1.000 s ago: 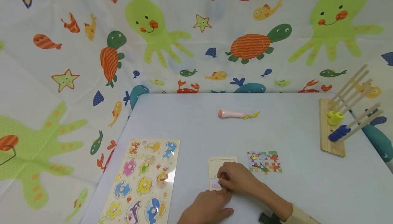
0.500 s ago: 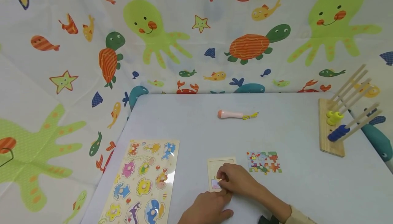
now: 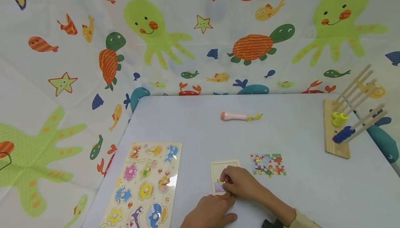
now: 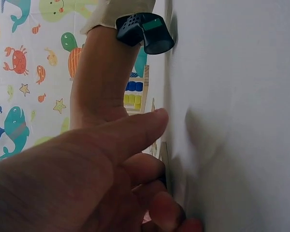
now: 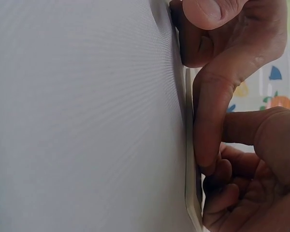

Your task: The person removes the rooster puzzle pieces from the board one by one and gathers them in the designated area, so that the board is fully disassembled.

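Note:
In the head view, a small wooden puzzle tray [image 3: 215, 167] lies flat on the table, partly hidden under my right hand [image 3: 242, 183]. A light purple puzzle piece [image 3: 218, 187] shows in its lower left corner. My right thumb and curled fingers are at this piece and appear to pinch its edge; the exact contact is hidden. My left hand [image 3: 210, 210] rests at the tray's near edge. Its index finger [image 5: 210, 121] reaches onto the tray in the right wrist view, while its thumb [image 4: 140, 128] sticks out straight in the left wrist view.
Right of the tray lies a group of colourful jigsaw pieces [image 3: 268, 165]. A sea-animal peg board [image 3: 168, 183] is at the left. Farther back lies a pink torch-like object [image 3: 233, 116] with a yellow cord. A wooden bead stand [image 3: 331, 131] stands at the right edge.
The head view has shifted slightly. Both hands stay at the tray, with barely any visible movement of the fingers.

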Demonstrator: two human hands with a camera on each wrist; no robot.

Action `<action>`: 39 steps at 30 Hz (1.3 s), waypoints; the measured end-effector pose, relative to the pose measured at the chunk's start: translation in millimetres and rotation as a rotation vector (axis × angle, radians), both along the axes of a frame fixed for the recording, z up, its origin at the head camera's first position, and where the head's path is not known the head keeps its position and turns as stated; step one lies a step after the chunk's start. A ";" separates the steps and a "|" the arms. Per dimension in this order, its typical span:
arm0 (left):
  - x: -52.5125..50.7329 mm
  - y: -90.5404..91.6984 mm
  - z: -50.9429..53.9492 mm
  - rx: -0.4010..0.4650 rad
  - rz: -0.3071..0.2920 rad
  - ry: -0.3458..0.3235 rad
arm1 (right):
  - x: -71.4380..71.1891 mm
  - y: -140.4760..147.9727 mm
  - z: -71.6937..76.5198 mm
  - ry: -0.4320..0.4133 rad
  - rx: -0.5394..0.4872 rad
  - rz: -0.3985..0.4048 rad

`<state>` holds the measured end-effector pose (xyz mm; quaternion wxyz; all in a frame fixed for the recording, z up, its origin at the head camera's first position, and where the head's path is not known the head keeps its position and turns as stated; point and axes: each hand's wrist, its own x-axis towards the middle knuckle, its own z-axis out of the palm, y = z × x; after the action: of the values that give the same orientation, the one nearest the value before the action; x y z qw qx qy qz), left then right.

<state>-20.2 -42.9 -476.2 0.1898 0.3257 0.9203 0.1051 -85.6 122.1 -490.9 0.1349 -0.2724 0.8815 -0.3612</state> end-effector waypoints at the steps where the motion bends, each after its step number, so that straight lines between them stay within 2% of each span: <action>1: 0.1 0.0 -0.2 0.002 -0.001 0.005 | 0.0 -0.2 0.0 -0.001 0.002 -0.002; 7: -0.3 -0.6 -0.4 0.013 -0.007 0.008 | -1.0 -2.0 0.5 -0.008 0.002 -0.013; 14: -1.7 -1.3 0.7 0.027 -0.018 0.017 | -2.3 -0.3 3.8 -0.147 -0.123 0.036; 20: -3.6 -1.1 -0.6 0.038 -0.022 -0.003 | -1.7 0.7 4.4 -0.141 -0.157 0.048; 24: -2.9 -1.6 -1.3 0.046 -0.019 -0.015 | -0.3 3.3 3.9 -0.167 -0.188 0.042; 27: -1.7 -2.3 -1.2 0.056 -0.006 -0.032 | 0.1 9.9 7.7 -0.197 -0.220 0.010; 32: -1.8 -2.8 -0.8 0.050 -0.007 -0.032 | -1.0 34.2 19.2 -0.210 -0.251 -0.090; 39: -2.6 -3.5 -0.5 0.029 0.002 -0.046 | 2.1 82.2 22.1 -0.179 -0.179 -0.221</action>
<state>-22.8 -46.4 -476.7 0.2060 0.3251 0.9143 0.1262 -83.5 204.3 -468.8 0.1475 -0.1513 0.8549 -0.4738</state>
